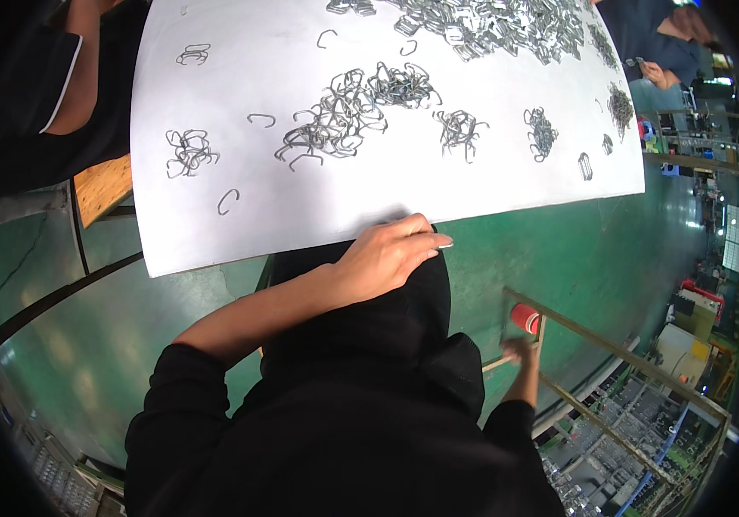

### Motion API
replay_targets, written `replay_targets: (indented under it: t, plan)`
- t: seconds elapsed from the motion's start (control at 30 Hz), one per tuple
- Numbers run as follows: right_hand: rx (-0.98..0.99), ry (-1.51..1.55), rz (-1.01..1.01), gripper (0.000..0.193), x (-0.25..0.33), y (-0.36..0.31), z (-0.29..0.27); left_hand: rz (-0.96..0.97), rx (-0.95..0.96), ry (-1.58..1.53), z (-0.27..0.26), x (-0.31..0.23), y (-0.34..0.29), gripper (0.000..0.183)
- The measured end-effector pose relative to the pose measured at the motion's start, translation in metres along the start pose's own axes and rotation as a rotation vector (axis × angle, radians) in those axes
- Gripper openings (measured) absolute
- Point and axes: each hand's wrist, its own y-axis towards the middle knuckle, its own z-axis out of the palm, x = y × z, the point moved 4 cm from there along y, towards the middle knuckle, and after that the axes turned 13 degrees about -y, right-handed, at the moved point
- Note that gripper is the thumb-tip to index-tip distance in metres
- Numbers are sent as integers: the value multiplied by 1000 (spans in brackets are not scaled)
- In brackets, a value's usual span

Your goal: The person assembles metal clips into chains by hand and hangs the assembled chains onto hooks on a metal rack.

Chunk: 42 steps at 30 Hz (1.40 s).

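Observation:
My left hand [389,257] is at the near edge of a white tabletop [369,202], over my dark-clothed lap. Its fingers are curled and pressed together. A small pale glint shows at the fingertips, too small to name. My right hand [520,349] hangs low on the right, away from the table, beside a metal frame [611,345]. Motion smears its fingers. On the table, bent metal wire hooks lie in a tangled heap [335,116] beyond my left hand. Smaller clusters of hooks [190,152] lie to the left and of wire pieces [458,129] to the right.
A large pile of flat metal clips [507,26] covers the table's far side. A red container [524,318] stands by the frame. Another person's arm [77,77] is at the far left; a co-worker's hand [658,75] is at the far right. The floor [490,267] is green.

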Motion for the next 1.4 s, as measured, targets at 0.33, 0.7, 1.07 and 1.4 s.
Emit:
replay_targets:
  t: [0.33,0.7,1.07,1.4]
  plan:
    - [-1015,-128,-956,16,427,-277,-110,-44,59,-19,-4,16,-4,24]
    - [-728,-347,-1414,13,647,-396,-15,-3,63,-3,-6,17,-5,21]
    - [-88,29,-1320,19,621,-367,-33,-68,3,-43,-10,2,-4,28]
    - [-49,690,-1219,13,478,-389,-44,-142,-97,22,-2,-9,5,26]
